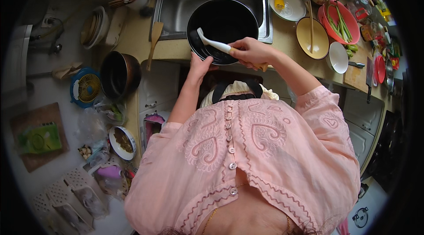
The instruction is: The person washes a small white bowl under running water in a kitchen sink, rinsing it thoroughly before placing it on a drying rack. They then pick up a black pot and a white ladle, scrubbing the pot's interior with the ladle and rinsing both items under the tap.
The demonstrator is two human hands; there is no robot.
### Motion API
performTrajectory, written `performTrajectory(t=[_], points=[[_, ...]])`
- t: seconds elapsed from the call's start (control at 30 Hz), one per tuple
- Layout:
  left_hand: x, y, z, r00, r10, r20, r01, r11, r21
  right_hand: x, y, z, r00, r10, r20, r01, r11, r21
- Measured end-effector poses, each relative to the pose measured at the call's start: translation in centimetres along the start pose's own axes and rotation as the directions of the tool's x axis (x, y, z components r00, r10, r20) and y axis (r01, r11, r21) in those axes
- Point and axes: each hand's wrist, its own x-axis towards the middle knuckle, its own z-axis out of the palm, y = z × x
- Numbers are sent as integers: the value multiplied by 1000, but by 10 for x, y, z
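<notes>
A round black pan point(229, 18), deep and dark inside, is tilted over the sink's front edge. My left hand point(199, 64) grips its near left rim, thumb uppermost and the other fingers mostly hidden. In my right hand point(251, 53) is a white-handled brush point(216, 45). Its head is inside the pan, close to the left wall. A tan wooden piece point(263, 66) shows just below my right hand; whether it belongs to the brush or the pan I cannot tell. Behind the pan lies the steel sink point(174, 16).
A wooden spatula point(154, 42) lies left of the sink, near a dark pot point(119, 76) and a blue fan point(85, 87). At right are a white plate point(296, 11), a yellow bowl point(304, 31), a red basin point(327, 20) of green vegetables, and a knife point(369, 80) at the counter's edge.
</notes>
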Motion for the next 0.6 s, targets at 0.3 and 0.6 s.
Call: performTrajectory(t=[0.3, 0.6], points=[[13, 8, -18, 992, 59, 109, -70, 993, 99, -7, -6, -4, 998, -67, -1, 66, 989, -133], [28, 14, -27, 975, 80, 205, -110, 984, 138, -13, -17, -10, 999, -35, 13, 37, 973, -228]])
